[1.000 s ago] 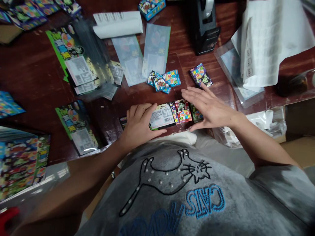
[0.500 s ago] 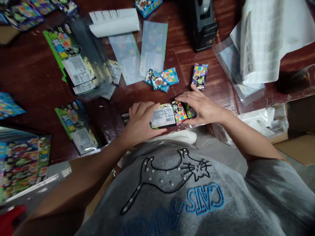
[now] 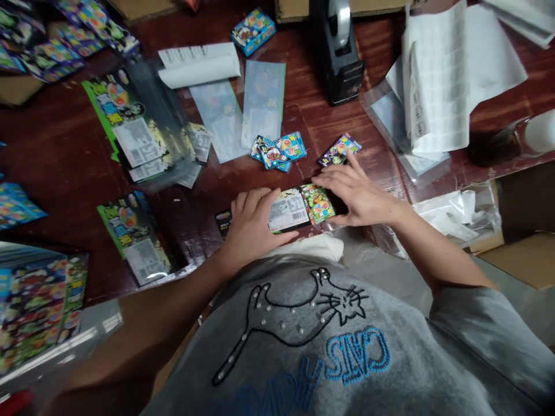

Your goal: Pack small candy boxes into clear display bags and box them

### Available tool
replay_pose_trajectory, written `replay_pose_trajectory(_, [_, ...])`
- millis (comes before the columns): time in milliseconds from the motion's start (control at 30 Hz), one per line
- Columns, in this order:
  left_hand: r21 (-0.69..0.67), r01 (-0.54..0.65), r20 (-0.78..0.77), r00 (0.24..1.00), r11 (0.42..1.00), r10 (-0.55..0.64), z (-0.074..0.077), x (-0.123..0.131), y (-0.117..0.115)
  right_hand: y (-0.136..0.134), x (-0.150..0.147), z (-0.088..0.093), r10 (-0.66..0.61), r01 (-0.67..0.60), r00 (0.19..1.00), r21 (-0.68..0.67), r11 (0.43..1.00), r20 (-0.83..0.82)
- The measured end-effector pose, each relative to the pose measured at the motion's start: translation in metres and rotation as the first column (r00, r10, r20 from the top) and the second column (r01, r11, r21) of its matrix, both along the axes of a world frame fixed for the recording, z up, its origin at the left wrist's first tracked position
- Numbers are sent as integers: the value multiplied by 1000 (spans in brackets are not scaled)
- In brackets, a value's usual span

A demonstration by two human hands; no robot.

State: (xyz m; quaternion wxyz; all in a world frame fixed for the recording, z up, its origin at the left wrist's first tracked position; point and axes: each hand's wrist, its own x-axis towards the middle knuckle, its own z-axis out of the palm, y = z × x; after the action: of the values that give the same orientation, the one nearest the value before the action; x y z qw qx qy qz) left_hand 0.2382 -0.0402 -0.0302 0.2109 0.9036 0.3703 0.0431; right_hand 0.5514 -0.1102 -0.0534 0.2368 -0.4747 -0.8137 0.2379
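Near the table's front edge my left hand [image 3: 251,222] presses on the left end of a clear sleeve with a white barcode label [image 3: 288,211], fingers curled over it. My right hand [image 3: 355,193] grips the other end, where a small green candy box [image 3: 318,203] lies against the sleeve's mouth. One finger of that hand stretches out and touches a purple candy box [image 3: 340,150] just behind. A small pile of blue candy boxes [image 3: 277,151] lies a little farther back.
A black tape dispenser [image 3: 340,55] stands at the back. White label sheets [image 3: 437,75] lie at the right over clear bags. Printed green sleeves [image 3: 130,124] and another green pack [image 3: 134,237] lie left. A stack of colourful packs [image 3: 37,300] sits at the near left.
My right hand has pushed the small boxes left into the sleeve; the red box is no longer visible. The purple box has turned and lies slanted. The view shifted slightly.
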Motion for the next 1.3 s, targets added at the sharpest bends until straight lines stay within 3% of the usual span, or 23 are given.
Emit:
replay_pose_trajectory(167, [-12,61,-2,998,998,-61,1,1,4,14,-16,-7,76,-75,997,19,997,-32])
replay_pose_trajectory(300, [5,36,-1,999,999,-36,2,-1,6,21,-16,-5,75,-75,997,27,997,-18])
replay_pose_trajectory(533, [100,-38,29,999,994,35,17,-4,3,29,-20,16,9,-8,999,27,1000,-30])
replay_pose_trajectory(700, [103,-99,73,993,990,92,22,-2,2,36,-32,33,62,-60,998,45,997,-27])
replay_pose_trajectory(833, [34,-279,251,932,960,262,22,5,7,43,-42,42,-103,113,980,51,992,-170])
replay_pose_trajectory(900, [-18,-313,332,894,949,301,21,7,12,47,-52,43,-189,206,936,27,978,-297])
replay_pose_trajectory(1067, [-245,-222,394,867,944,306,13,-4,25,60,-78,40,-255,246,833,-84,966,-491])
replay_pose_trajectory(1200, [-495,-46,528,777,868,343,9,-28,43,68,-94,38,-250,196,829,-159,968,-500])
replay_pose_trajectory(1300, [-547,63,601,723,835,339,8,-43,61,70,-105,37,-262,209,827,-162,965,-497])
